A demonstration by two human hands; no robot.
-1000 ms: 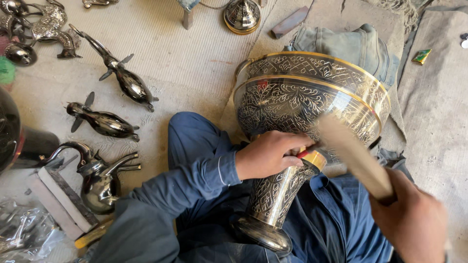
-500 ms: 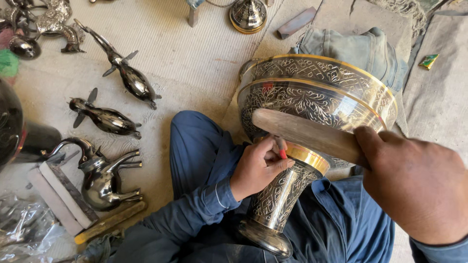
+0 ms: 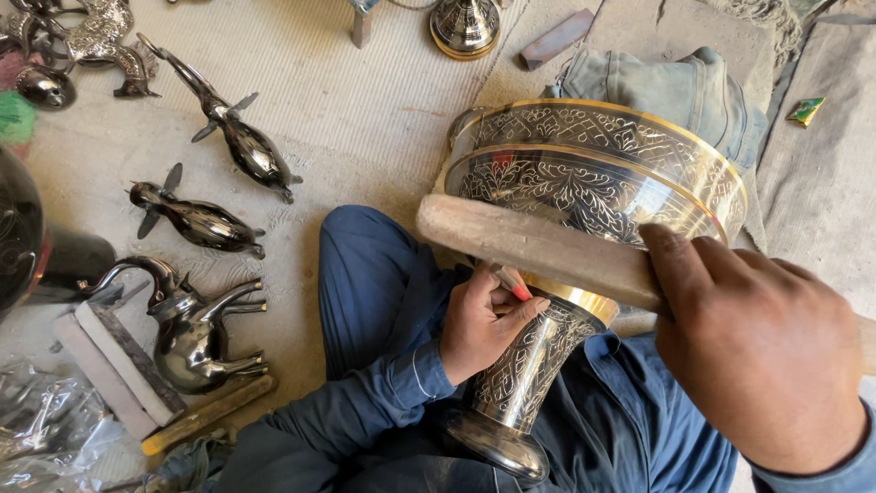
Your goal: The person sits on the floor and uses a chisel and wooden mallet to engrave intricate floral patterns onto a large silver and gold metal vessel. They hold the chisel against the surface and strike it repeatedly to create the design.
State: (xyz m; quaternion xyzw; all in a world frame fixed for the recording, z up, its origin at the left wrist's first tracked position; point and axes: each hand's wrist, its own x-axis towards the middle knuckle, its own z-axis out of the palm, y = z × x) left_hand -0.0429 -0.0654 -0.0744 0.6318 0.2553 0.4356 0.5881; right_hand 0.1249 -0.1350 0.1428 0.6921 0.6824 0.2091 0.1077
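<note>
Lowered since half a second ago, the mallet (image 3: 538,251) now lies across the vase (image 3: 584,192) in his lap. Right hand (image 3: 757,356) grips it tightly; left hand (image 3: 484,319) pinches a chisel (image 3: 507,281) at the neck. Most engraving looks finished.

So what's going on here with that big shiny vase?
A person sits on the floor with an engraved metal vase across the lap. The left hand holds a small red-tipped tool against the vase's stem, while the right hand grips a wooden stick raised over it. Dark metal bird figures lie on the mat nearby.
</note>
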